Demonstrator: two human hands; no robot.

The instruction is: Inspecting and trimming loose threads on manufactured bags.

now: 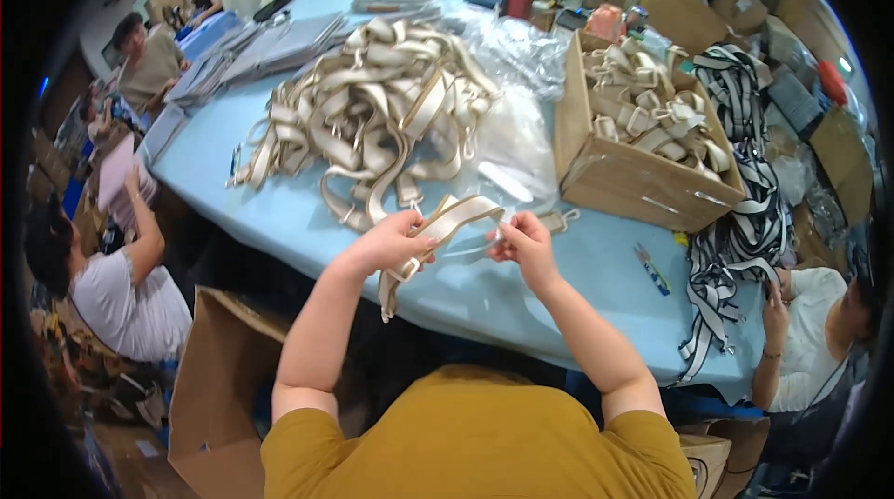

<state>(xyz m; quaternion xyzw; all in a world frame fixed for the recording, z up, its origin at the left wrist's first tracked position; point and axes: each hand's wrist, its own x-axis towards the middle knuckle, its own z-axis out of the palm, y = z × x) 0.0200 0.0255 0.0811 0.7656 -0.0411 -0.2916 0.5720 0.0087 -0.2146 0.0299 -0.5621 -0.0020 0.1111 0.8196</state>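
My left hand (399, 242) is closed around a flat cream-and-tan woven strap (458, 218), thumb on top; my right hand (522, 246) pinches it at the other end, thumb against fingers. Between them the strap arches above the near part of the table, and its lower end hangs below my left hand with pale fittings. My own fingers cover the exact spot of the right-hand pinch, and a thin, pale strip beneath the arch is too blurred to make out.

Just beyond lies a tangled heap of cream-and-tan straps (372, 113) with pale clips, so knotted that I cannot follow single lengths. To its right are crumpled clear plastic bags (523, 150), then an open brown cardboard box (643, 194) filled with similar straps, its floor hidden.

Everything rests on a pale blue table covering (219, 150). Small blue-handled snips (655, 271) lie near the box, beside a trail of black-and-white straps (712, 289) running along the right side. There, a co-worker in a white top (808, 359) is partly lost at the dark fisheye rim. At left, a person in a white T-shirt (126, 303) lifts a pale pink sheet (115, 168); grey flat stacks (279, 47) line the far-left table edge.
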